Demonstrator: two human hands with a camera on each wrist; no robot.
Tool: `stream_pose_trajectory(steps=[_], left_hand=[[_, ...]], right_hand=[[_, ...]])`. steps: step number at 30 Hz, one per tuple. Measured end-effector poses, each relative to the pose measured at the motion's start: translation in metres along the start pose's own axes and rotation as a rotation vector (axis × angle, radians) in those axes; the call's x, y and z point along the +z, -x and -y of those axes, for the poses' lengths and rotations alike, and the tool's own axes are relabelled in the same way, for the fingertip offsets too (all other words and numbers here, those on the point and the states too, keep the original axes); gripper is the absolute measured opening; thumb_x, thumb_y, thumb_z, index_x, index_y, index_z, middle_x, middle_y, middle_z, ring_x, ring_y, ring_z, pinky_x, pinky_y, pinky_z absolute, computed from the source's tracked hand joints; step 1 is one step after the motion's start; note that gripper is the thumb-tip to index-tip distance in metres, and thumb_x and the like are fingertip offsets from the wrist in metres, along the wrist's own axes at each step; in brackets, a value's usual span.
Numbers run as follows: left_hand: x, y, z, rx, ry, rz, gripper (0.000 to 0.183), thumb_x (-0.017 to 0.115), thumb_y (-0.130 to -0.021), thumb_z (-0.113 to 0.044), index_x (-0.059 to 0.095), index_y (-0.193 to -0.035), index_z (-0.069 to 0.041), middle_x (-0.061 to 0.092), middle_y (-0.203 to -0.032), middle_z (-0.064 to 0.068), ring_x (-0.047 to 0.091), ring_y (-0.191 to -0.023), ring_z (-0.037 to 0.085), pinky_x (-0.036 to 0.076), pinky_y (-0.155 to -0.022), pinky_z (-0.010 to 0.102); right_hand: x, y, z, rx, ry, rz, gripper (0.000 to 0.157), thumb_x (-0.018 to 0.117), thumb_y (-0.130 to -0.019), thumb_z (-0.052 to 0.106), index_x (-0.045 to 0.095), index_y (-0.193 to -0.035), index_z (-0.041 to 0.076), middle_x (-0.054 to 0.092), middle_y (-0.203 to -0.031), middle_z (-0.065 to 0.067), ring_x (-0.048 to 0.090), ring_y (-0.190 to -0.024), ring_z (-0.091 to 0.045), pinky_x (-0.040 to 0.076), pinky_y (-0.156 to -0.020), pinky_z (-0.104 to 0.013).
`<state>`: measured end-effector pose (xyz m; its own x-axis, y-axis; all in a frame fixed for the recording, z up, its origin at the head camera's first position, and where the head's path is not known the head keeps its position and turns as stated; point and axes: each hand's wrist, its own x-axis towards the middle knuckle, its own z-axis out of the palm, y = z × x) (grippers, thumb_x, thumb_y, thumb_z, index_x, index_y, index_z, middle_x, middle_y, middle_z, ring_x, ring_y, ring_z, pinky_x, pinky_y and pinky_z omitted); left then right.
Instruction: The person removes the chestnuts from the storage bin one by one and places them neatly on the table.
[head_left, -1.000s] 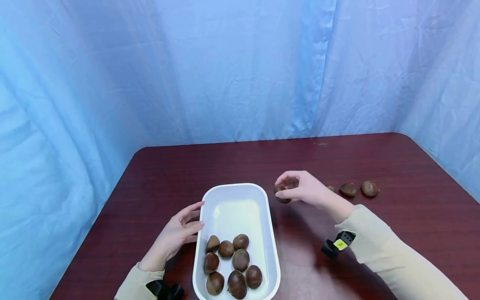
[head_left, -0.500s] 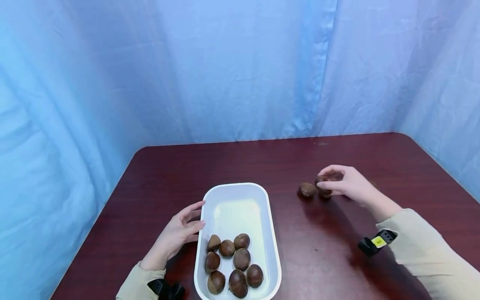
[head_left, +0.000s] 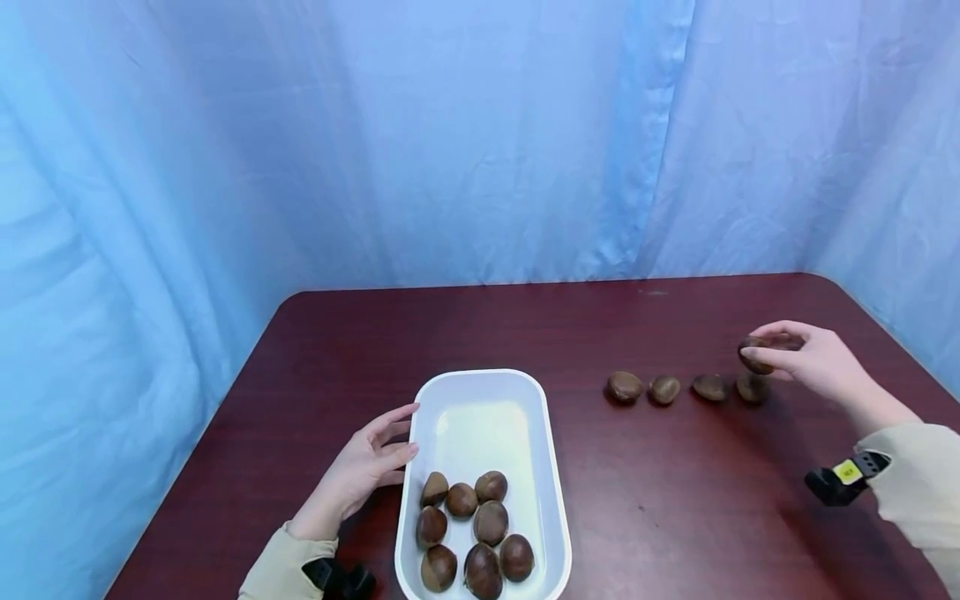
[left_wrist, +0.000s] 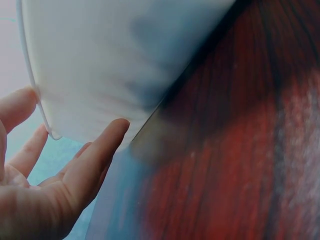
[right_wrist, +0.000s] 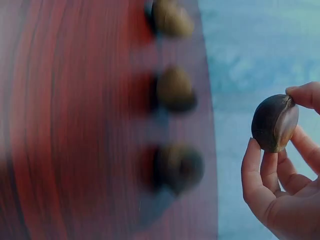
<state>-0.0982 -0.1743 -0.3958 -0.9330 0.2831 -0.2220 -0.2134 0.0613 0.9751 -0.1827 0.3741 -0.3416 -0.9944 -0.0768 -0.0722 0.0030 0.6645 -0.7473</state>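
In the head view my right hand (head_left: 821,362) pinches a brown chestnut (head_left: 753,357) between thumb and fingertips, above the right end of a row on the table. Close up, the right wrist view shows that chestnut (right_wrist: 270,125) held clear of the table. Beneath it in the head view lies another chestnut (head_left: 752,388), partly covered by the hand. My left hand (head_left: 367,467) touches the left side of a white tray (head_left: 558,508) with extended fingers. Several chestnuts (head_left: 491,523) lie in the tray's near half. The left wrist view has fingertips against the tray's outer wall (left_wrist: 85,65).
More chestnuts of the row lie to the left along the dark red table (head_left: 637,483): one nearest the tray (head_left: 624,387), another (head_left: 663,389), then a flatter one (head_left: 709,387). Blue curtains (head_left: 480,150) hang behind the table and at both sides.
My right hand has moved rightward from beside the tray, along the row, with a chestnut in its fingers. Chestnuts it had covered now show. The left hand stays at the tray.
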Motion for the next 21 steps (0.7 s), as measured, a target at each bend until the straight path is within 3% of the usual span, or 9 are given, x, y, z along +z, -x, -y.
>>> stream_pose_trajectory(steps=[5,7,10,12,14,17,21], left_hand=[[-0.001,0.001,0.002,0.005,0.007,0.005,0.064,0.061,-0.093,-0.015,0.029,-0.148,-0.006,0.036,-0.141,0.027,0.063,-0.103,0.016,0.056,-0.079,0.035],[-0.001,0.001,0.002,0.006,0.009,0.005,0.064,0.061,-0.093,-0.014,0.029,-0.148,-0.006,0.036,-0.141,0.027,0.063,-0.103,0.015,0.056,-0.078,0.035],[0.000,0.001,0.003,0.005,0.015,0.004,0.064,0.061,-0.093,-0.014,0.029,-0.148,-0.006,0.036,-0.142,0.027,0.063,-0.103,0.015,0.056,-0.078,0.034],[0.000,0.001,0.003,0.004,0.016,0.005,0.064,0.061,-0.093,-0.014,0.030,-0.148,-0.006,0.036,-0.142,0.027,0.063,-0.103,0.016,0.056,-0.078,0.034],[0.000,0.001,0.003,0.004,0.016,0.003,0.064,0.061,-0.093,-0.014,0.030,-0.147,-0.007,0.036,-0.142,0.027,0.063,-0.103,0.016,0.056,-0.078,0.034],[0.000,0.001,0.003,0.004,0.015,-0.001,0.063,0.061,-0.093,-0.014,0.030,-0.147,-0.007,0.037,-0.141,0.026,0.063,-0.103,0.016,0.056,-0.078,0.034],[0.001,0.001,0.002,0.007,0.010,0.002,0.063,0.060,-0.093,-0.014,0.030,-0.148,-0.008,0.037,-0.142,0.026,0.063,-0.104,0.018,0.056,-0.079,0.035]], right_hand=[[-0.014,-0.002,-0.033,0.004,0.121,-0.046,0.042,0.063,-0.091,0.033,0.054,-0.116,0.000,0.055,-0.083,0.031,0.061,-0.069,-0.001,0.053,-0.060,-0.028],[-0.016,-0.005,-0.050,0.010,0.156,-0.064,0.045,0.063,-0.090,0.033,0.055,-0.116,-0.002,0.062,-0.086,0.022,0.060,-0.067,-0.001,0.052,-0.059,-0.029],[-0.017,-0.010,-0.076,0.044,0.220,-0.115,0.046,0.064,-0.089,0.039,0.057,-0.110,-0.001,0.064,-0.083,0.017,0.057,-0.064,0.003,0.051,-0.055,-0.031],[-0.017,-0.012,-0.086,0.062,0.235,-0.132,0.048,0.064,-0.088,0.040,0.058,-0.108,-0.003,0.068,-0.084,0.005,0.056,-0.063,0.003,0.051,-0.053,-0.031],[-0.017,-0.011,-0.090,0.083,0.261,-0.137,0.048,0.065,-0.088,0.038,0.057,-0.107,-0.005,0.069,-0.081,0.001,0.055,-0.061,0.003,0.050,-0.052,-0.029],[-0.016,-0.008,-0.081,0.086,0.287,-0.119,0.046,0.065,-0.089,0.029,0.055,-0.107,-0.013,0.069,-0.086,-0.020,0.054,-0.058,0.001,0.049,-0.052,-0.026],[-0.014,-0.004,-0.071,0.093,0.350,-0.128,0.042,0.066,-0.088,0.022,0.055,-0.104,-0.015,0.066,-0.083,-0.024,0.052,-0.058,-0.004,0.046,-0.051,-0.027]])
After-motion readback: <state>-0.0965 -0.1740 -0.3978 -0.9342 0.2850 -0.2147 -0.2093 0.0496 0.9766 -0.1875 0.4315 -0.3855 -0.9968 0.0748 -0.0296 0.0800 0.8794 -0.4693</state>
